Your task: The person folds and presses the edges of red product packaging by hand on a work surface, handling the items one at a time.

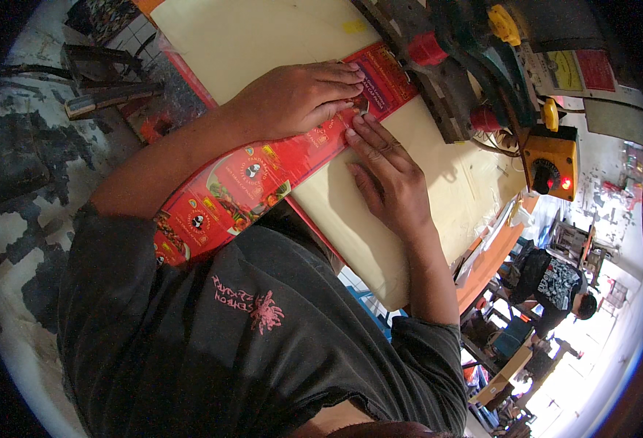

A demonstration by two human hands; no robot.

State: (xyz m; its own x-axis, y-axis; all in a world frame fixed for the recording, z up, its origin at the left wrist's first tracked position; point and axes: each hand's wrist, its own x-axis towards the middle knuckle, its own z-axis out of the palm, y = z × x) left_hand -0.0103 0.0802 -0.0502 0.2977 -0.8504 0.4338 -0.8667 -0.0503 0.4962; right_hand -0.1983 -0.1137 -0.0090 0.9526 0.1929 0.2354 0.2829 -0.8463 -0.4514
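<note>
A long strip of glossy red printed packaging film (245, 182) runs from my lap up across the cream worktop (336, 204). Its far end reaches the dark metal bar (438, 95) of a machine. My left hand (310, 95) lies flat on the film with its fingers stretched toward the bar. Close beside it, my right hand (388, 171) rests at the film's near right edge. Its fingertips touch the film and its thumb is apart, over the worktop. Neither hand is wrapped round anything. Part of the film is hidden under my left hand and forearm.
The machine carries red and yellow knobs (504, 25). A yellow control box (551, 162) with a black dial and lit red lamps stands right of it. A dark stool-like frame (110, 95) stands at the left. Another person (555, 285) is farther off at the right.
</note>
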